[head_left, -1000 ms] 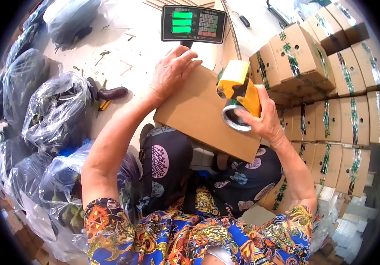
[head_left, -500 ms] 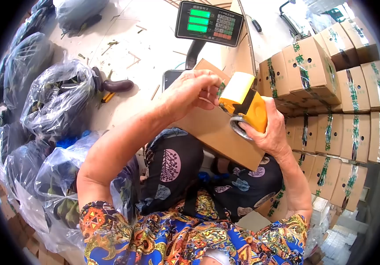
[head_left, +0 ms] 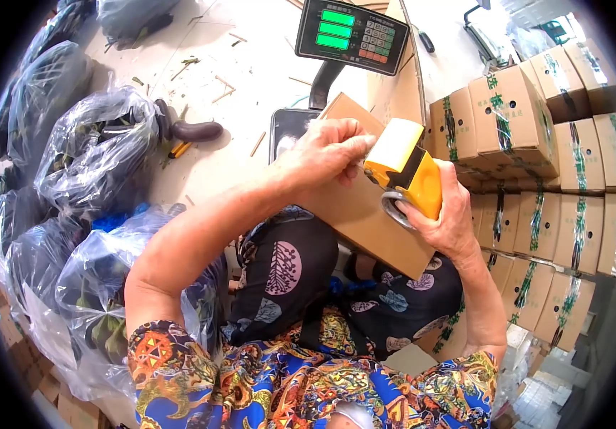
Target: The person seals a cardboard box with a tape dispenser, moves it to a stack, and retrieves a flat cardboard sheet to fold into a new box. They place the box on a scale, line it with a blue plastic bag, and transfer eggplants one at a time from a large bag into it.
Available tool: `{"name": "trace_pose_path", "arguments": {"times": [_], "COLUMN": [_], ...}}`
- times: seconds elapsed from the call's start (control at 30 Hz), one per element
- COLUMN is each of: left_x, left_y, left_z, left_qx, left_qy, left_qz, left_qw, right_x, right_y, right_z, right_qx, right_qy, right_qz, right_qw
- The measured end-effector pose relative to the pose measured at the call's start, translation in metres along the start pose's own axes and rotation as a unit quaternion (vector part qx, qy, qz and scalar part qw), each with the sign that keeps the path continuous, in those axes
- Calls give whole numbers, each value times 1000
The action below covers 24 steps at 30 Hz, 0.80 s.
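Observation:
In my right hand (head_left: pixel 454 222) is a yellow tape dispenser (head_left: pixel 428 187), tilted, with a grey ring at its lower side and a pale yellow top. My left hand (head_left: pixel 333 146) is closed in a pinch right beside the dispenser's front end; what sits between its fingertips is too small to make out. Beneath both hands a brown cardboard box (head_left: pixel 376 229) lies slanted across my knees, its far end by the weighing scale's platform (head_left: pixel 279 129).
A scale display (head_left: pixel 351 36) with green screens stands ahead. Clear bags of eggplants (head_left: pixel 97 154) line the left side, with a loose eggplant (head_left: pixel 197 131) on the floor. Taped cartons (head_left: pixel 511 118) are stacked on the right.
My left fingers have closed into a tighter pinch beside the dispenser, and a green scrap seen there before is hidden. The whole view has shifted slightly. My right hand keeps its hold.

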<state>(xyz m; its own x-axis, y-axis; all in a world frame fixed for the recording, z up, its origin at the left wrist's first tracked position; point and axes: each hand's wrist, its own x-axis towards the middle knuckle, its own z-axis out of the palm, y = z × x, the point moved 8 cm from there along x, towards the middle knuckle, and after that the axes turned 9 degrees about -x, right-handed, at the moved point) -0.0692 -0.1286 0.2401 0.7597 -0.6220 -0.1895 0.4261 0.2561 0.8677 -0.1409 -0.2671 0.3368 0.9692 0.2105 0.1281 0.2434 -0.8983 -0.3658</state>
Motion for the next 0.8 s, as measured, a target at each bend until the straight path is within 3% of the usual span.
{"name": "trace_pose_path", "arguments": {"times": [0.13,0.2,0.27,0.33,0.4,0.5,0.6,0.8], "left_x": [4,4,-2,1,-5,-8,-4,11], "left_y": [21,28,40,49,52,54,29,-20], "left_z": [-10,-19,-42,-104,-152,-157,-169,-185], "left_qx": [147,157,130,68,80,111,31,65], "left_qy": [23,32,111,138,179,197,187,187], "left_qz": [100,69,88,108,73,93,38,3], "left_qw": [984,985,981,982,978,970,981,980], "right_x": [6,7,8,4,4,5,13,26], "right_y": [-1,-6,-8,-3,-4,-9,-8,-7], "right_z": [3,2,-2,-8,-6,-3,0,14], "right_qx": [-2,-25,-52,-80,-93,-113,-145,-158], "right_qy": [-24,-26,-28,-39,-44,-52,-69,-103], "right_qz": [8,-10,-17,-6,-5,-14,2,13], "right_qw": [1000,999,998,996,995,992,987,982]}}
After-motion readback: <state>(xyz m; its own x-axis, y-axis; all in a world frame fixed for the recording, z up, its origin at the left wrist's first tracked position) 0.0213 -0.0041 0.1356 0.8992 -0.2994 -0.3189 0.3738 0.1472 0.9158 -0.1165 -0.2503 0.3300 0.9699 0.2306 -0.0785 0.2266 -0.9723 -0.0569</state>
